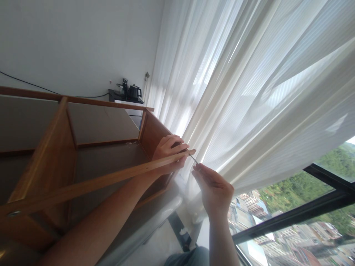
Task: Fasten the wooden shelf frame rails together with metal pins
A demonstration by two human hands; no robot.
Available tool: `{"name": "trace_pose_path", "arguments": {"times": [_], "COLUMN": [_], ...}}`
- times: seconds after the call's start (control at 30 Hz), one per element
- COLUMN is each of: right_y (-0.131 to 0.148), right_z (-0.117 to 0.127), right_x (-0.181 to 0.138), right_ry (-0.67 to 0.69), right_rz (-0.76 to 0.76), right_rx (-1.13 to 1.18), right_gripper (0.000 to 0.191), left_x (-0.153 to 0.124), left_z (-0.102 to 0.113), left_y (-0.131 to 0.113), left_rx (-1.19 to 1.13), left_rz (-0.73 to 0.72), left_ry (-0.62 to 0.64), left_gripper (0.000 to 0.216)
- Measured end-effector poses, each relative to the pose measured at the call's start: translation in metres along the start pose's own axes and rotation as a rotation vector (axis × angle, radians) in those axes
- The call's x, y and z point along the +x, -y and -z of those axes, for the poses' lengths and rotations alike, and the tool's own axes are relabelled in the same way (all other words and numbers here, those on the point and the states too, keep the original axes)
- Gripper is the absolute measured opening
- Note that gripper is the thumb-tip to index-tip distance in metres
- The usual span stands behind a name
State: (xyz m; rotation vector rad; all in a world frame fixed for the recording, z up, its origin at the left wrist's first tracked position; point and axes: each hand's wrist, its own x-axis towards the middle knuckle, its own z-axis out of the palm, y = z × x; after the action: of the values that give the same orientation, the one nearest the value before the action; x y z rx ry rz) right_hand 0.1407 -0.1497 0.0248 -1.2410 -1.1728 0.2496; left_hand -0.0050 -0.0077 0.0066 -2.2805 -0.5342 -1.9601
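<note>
My left hand point(168, 153) is closed around the end of a long wooden rail point(105, 180) of a brown wooden shelf frame point(55, 147). Its fingers wrap over the rail's tip, close to the shelf's side panel point(151, 133). My right hand point(213, 188) pinches a thin metal pin or screw point(193, 158) between thumb and fingers. The pin's far end meets the end face of the rail. The two hands are a short way apart, joined by the pin.
White sheer curtains point(249, 92) hang right behind the hands. A dark window frame point(305, 210) and city view lie at the lower right. A black kettle set point(130, 91) stands on a small cabinet by the white wall. A black cable point(27, 85) runs along the wall.
</note>
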Motion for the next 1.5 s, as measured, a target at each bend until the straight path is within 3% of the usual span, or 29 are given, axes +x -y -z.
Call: {"name": "trace_pose_path", "arguments": {"times": [0.63,1.5], "right_y": [0.0063,0.0063], "right_z": [-0.0022,-0.0065], "right_x": [0.0074,0.0066], "right_ry": [-0.032,-0.088], "right_rz": [0.03,0.02], "right_rx": [-0.039,0.04], "right_gripper": [0.022,0.021], "left_x": [0.0016,0.0005], "left_z": [0.002,0.0001], "left_y": [-0.0013,0.0004], "left_rx": [0.02,0.006], "left_rz": [0.003,-0.013], "left_ry": [0.034,0.012], "left_gripper": [0.024,0.025]}}
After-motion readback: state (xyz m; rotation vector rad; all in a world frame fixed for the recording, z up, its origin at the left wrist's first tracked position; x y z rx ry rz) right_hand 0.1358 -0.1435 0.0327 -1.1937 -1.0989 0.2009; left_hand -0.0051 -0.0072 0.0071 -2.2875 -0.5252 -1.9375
